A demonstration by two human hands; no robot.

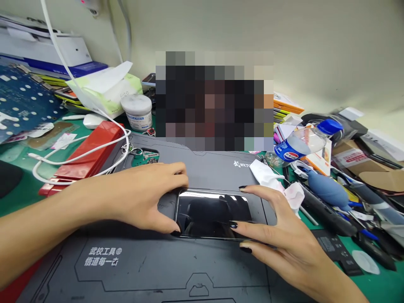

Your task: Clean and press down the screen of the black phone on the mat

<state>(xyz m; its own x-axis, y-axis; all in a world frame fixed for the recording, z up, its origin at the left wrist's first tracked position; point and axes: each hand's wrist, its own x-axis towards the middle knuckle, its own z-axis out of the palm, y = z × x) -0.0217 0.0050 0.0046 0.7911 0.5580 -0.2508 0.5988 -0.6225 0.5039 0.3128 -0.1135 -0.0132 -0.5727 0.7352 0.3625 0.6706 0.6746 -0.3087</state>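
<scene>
A black smartphone [212, 213] lies screen-up on a grey work mat [151, 269]. My left hand [139, 195] grips the phone's left end, thumb at its near corner and forefinger at its far corner. My right hand [277, 235] holds the right end, forefinger along the far edge, other fingertips on the glass and near edge. Both hands are closed around the phone's ends.
A red case [85, 158] and a white cable [78, 153] lie at the left. Behind are a white jar [137, 112], a tissue pack [107, 90] and a blurred-out area. At the right sit a plastic bottle [303, 143], a blue air blower [328, 190], crumpled wipes [277, 179] and tools.
</scene>
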